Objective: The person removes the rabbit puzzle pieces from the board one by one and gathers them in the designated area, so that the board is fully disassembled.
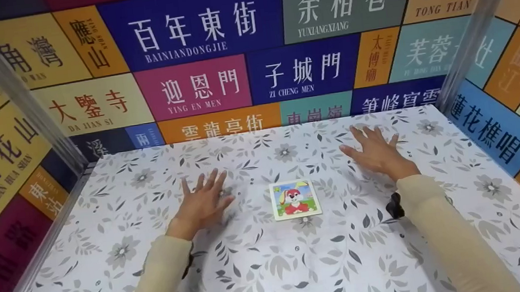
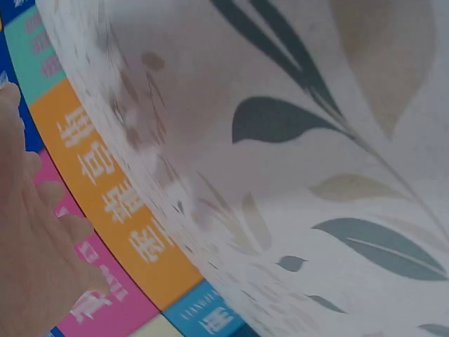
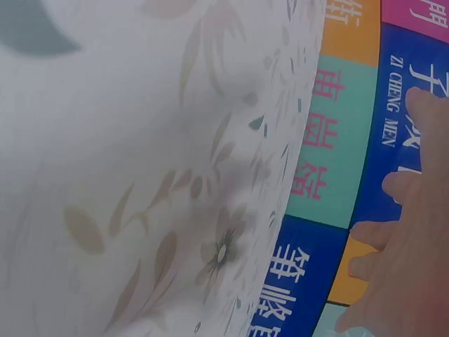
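Observation:
A small square picture puzzle [image 1: 295,199] with a red-and-white cartoon rabbit lies flat on the table, between the two hands. To its left, my left hand [image 1: 204,205] hovers over the floral cloth with fingers spread and nothing held. Up and to the right of the picture, my right hand [image 1: 376,152] is likewise spread and holds nothing. In the left wrist view the left hand [image 2: 42,232] shows at the left edge, above the cloth. The right wrist view has the right hand [image 3: 403,246] at its right edge. Neither wrist view shows the picture.
A white cloth [image 1: 274,271] with grey leaves and flowers covers the table. Behind it stands a wall of coloured panels [image 1: 192,26] with Chinese lettering. Clear upright posts [image 1: 476,28] rise at the table's far corners. A dark band [image 1: 395,206] hangs by the right wrist.

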The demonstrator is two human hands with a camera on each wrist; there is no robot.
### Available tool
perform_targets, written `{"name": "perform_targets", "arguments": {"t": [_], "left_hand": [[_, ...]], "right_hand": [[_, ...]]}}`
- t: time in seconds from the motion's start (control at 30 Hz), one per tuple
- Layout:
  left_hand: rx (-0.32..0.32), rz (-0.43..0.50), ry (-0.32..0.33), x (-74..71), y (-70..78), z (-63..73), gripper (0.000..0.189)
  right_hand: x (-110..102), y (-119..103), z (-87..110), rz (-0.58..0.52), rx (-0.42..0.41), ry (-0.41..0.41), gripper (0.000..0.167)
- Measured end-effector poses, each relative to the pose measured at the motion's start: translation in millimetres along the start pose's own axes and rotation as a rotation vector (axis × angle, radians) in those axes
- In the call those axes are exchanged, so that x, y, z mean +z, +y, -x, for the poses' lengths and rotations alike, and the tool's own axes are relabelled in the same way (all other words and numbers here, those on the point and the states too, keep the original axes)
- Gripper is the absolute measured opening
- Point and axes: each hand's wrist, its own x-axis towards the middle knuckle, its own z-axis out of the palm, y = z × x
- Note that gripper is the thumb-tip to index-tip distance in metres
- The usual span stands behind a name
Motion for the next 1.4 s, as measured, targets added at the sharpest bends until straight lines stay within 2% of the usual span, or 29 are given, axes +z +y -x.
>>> {"name": "perform_targets", "arguments": {"t": [0.1,0.23,0.3,0.43,0.57,0.67,0.8,1.07,1.2,1.4], "left_hand": [[0.06,-0.03,-0.031,3.2,11.3,4.0,0.069],[0.107,-0.07,-0.078,9.9,28.2,7.4,0.067],[0.123,-0.088,-0.104,14.0,37.9,8.3,0.067],[0.197,-0.121,-0.144,21.6,58.3,10.9,0.067],[0.293,-0.119,-0.173,25.9,77.8,12.0,0.066],[0.335,-0.127,-0.192,27.2,89.2,10.4,0.065],[0.339,-0.143,-0.208,27.9,102.6,5.9,0.065],[0.374,-0.226,-0.168,33.7,127.2,-0.3,0.064],[0.365,-0.244,-0.14,35.6,133.9,-0.6,0.066],[0.324,-0.199,-0.128,45.4,137.6,-1.7,0.069]], "right_hand": [[3,-9,-4.9,-0.065,-0.031,-0.003,0.092],[8,-22,-12.3,-0.198,-0.069,-0.012,0.088],[11,-30,-16.0,-0.276,-0.07,-0.03,0.087],[17,-45,-22.9,-0.4,-0.05,-0.075,0.083],[23,-58,-28.4,-0.458,-0.074,-0.098,0.074],[28,-67,-30.8,-0.476,-0.107,-0.12,0.067],[36,-76,-33.7,-0.489,-0.145,-0.153,0.057],[56,-85,-40.8,-0.475,-0.197,-0.207,0.044],[65,-89,-43.2,-0.471,-0.224,-0.207,0.043],[73,-97,-47.1,-0.463,-0.251,-0.253,0.04]]}}
